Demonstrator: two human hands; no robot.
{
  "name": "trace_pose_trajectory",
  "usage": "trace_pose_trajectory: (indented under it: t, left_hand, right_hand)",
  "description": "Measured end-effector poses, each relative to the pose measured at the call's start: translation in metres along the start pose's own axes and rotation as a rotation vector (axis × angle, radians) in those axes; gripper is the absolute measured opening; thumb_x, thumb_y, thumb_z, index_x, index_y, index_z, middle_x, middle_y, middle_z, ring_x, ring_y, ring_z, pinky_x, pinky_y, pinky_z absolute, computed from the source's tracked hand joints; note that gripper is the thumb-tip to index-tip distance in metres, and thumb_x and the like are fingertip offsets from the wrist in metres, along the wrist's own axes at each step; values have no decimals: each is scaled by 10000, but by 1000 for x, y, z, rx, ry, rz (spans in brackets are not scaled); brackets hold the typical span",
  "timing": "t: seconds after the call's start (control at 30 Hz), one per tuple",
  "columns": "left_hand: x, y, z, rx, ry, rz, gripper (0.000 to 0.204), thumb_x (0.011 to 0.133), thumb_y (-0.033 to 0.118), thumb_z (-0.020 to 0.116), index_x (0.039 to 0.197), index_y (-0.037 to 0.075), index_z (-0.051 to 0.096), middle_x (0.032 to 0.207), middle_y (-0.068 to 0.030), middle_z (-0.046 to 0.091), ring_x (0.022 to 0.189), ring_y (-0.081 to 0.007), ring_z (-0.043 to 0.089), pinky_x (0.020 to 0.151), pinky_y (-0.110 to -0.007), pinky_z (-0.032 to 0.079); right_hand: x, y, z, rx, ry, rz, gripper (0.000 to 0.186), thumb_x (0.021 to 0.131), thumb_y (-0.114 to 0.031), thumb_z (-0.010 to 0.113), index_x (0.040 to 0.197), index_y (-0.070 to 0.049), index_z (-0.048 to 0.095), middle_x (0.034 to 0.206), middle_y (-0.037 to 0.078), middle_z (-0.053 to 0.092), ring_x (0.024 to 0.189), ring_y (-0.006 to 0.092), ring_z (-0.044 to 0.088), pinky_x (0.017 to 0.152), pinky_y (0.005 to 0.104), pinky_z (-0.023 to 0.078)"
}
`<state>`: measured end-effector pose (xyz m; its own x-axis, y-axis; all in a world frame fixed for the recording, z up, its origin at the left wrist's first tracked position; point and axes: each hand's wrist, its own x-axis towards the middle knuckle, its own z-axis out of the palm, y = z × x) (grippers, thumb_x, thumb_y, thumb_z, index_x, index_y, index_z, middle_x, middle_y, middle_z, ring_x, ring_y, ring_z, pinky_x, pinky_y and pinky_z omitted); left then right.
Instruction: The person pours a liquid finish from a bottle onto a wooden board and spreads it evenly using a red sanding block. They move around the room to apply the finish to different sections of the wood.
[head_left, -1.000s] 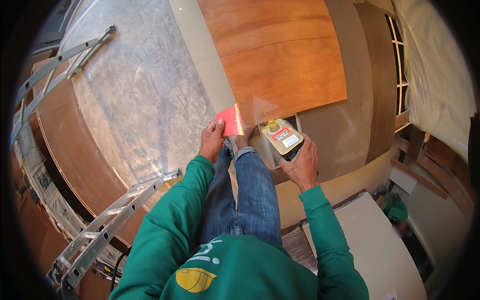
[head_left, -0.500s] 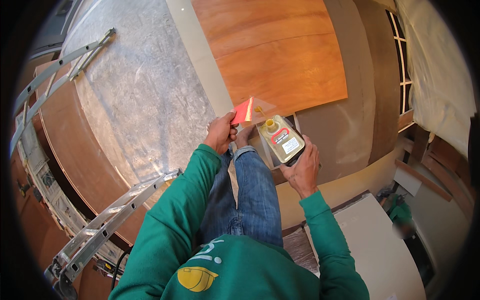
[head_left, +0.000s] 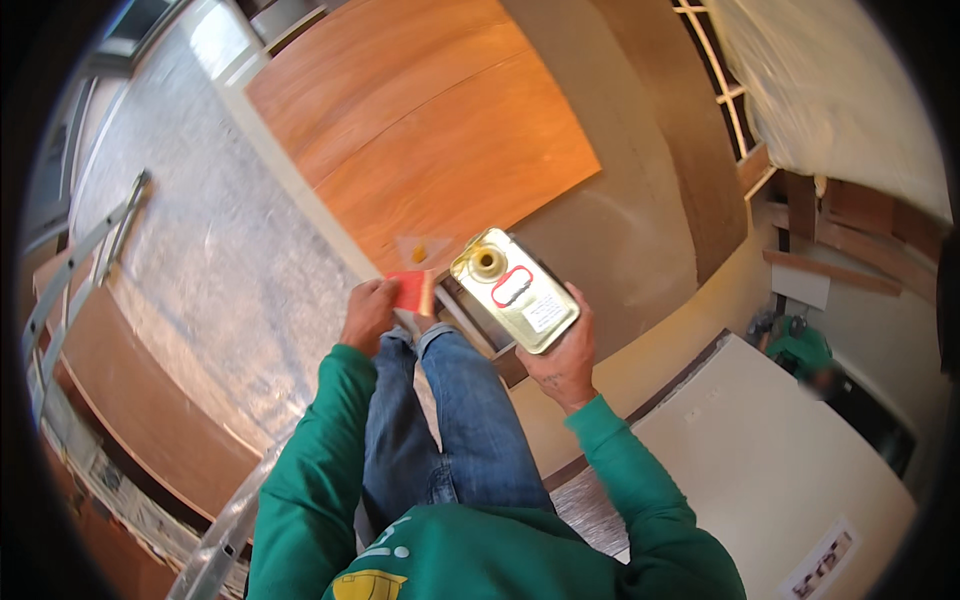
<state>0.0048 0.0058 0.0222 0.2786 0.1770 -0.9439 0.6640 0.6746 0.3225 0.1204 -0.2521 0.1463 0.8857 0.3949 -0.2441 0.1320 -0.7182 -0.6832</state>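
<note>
My right hand (head_left: 566, 362) grips a rectangular metal can (head_left: 528, 312) by its near lower end. The can's top faces me, with an uncapped round spout (head_left: 487, 263), a red carry handle (head_left: 513, 286) and a white label. In my left hand (head_left: 367, 316) is a thin red spreader (head_left: 410, 292) with a pale edge, pinched between thumb and fingers. Just beyond it, a small amber blob of glue-like liquid (head_left: 418, 252) lies on a pale triangular patch at the near corner of an orange-brown wood panel (head_left: 430, 130).
An aluminium ladder (head_left: 85, 255) stands at the left, its lower rail near my left elbow. A white board (head_left: 760, 450) lies at the right. Beyond it are a green power tool (head_left: 797, 347) and stacked wood strips (head_left: 850, 235). Plastic sheeting (head_left: 830, 90) hangs at the far right.
The can has come upright, and the amber stream from its spout has stopped. My view has shifted, so the panel and both hands appear further left. The spreader has drawn back from the panel.
</note>
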Motion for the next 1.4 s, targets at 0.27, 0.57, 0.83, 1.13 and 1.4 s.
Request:
trace_pose_trajectory:
  t: [0.27, 0.57, 0.83, 1.13, 1.4]
  left_hand:
    - [12, 18, -11, 130, 69, 195, 271, 1008, 382, 717, 949, 121, 673, 739, 63, 534, 485, -25, 327, 423, -218, 244]
    - [29, 2, 34, 298, 76, 395, 289, 1002, 365, 736, 930, 86, 755, 613, 85, 482, 452, -32, 355, 421, -235, 283]
    - [43, -38, 62, 323, 126, 509, 234, 1013, 266, 719, 943, 48, 766, 740, 48, 633, 581, -41, 448, 521, -252, 329]
    - [24, -12, 88, 382, 136, 244, 234, 1012, 277, 714, 963, 54, 768, 711, 51, 593, 557, -46, 415, 505, -255, 332]
    - [44, -29, 103, 314, 172, 392, 225, 1004, 278, 720, 950, 64, 764, 676, 48, 563, 512, -50, 417, 463, -255, 327]
  right_hand:
    - [47, 89, -91, 724, 579, 348, 657, 813, 66, 809, 1390, 44, 494, 1307, 159, 633, 1165, 230, 635, 1037, 353, 515]
    - [150, 255, -176, 332, 1098, 203, 666, 741, 111, 825, 1350, 97, 558, 1320, 193, 661, 1128, 272, 680, 1011, 399, 558]
    - [167, 320, -189, 385, 1203, 299, 690, 783, 15, 869, 1322, 113, 450, 1325, 245, 631, 1077, 276, 697, 943, 404, 617]
    - [136, 325, -159, 374, 1126, 226, 781, 836, -59, 883, 1443, 98, 417, 1391, 222, 608, 1129, 270, 674, 1019, 399, 579]
    - [109, 315, -146, 311, 897, 476, 821, 857, -175, 876, 1504, 73, 435, 1492, 228, 533, 1330, 305, 552, 1152, 455, 444]
